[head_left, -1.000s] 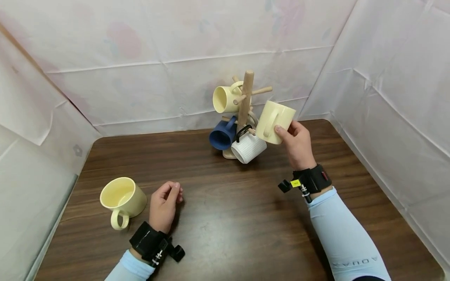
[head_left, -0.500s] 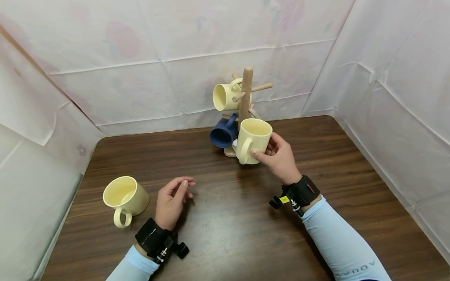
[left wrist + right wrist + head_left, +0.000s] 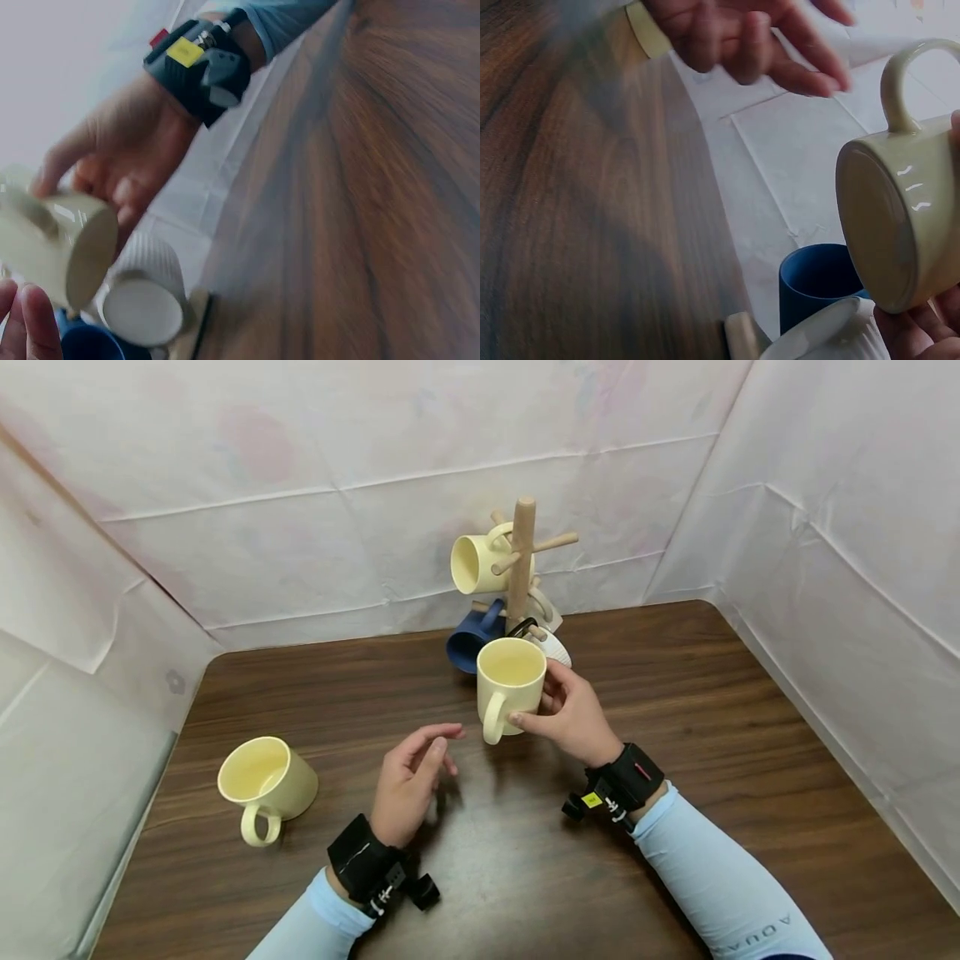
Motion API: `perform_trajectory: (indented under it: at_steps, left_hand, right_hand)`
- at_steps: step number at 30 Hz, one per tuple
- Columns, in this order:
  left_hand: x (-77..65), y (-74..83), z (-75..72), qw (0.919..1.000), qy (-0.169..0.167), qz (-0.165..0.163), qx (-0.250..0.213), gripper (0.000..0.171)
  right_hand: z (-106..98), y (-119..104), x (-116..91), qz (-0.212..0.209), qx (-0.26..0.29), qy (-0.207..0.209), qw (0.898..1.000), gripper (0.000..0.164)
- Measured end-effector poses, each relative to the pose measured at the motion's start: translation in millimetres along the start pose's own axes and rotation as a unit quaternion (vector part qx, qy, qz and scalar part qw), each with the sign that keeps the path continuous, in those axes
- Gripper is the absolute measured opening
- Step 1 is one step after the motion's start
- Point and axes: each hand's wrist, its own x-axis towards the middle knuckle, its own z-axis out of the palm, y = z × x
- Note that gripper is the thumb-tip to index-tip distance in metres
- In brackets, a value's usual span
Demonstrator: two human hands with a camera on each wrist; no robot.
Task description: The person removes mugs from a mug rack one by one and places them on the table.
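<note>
The right hand (image 3: 576, 718) has thumb and fingers curled round the side of a yellow mug (image 3: 519, 693), held upright above the surface (image 3: 495, 877) at mid-frame, while the left hand (image 3: 407, 787), lower left of it, holds nothing, its fingers half open near that mug. In the upper middle I see the rack (image 3: 522, 531), a second yellow mug (image 3: 487, 567) hung high on its left, a blue mug (image 3: 471, 640) below that and a white mug (image 3: 554, 648) partly hidden by the held one; over at lower left a third yellow mug (image 3: 294, 789) stands on the surface
</note>
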Motion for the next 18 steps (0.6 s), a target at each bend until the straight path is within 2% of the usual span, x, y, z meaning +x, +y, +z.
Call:
perform_trajectory:
  at_steps: [3,11,18]
  left_hand:
    - [2.9,4.4,7.5,0.9999,-0.014,0.01,0.002,0.029]
    - [5.8,8.5,17.8,0.9992,-0.017,0.032,-0.017,0.023]
    - [6.3,10.0,24.0,0.9986,-0.037,0.022,-0.03,0.027]
  right_hand:
    - [4,2,-2,0.003,-0.006,-0.008,1.0,0.081]
    - [14,4,-2,0.007,-0.021,-0.032,0.999,0.082]
    - [16,7,-4,0.018,-0.032,-0.039,0.999,0.084]
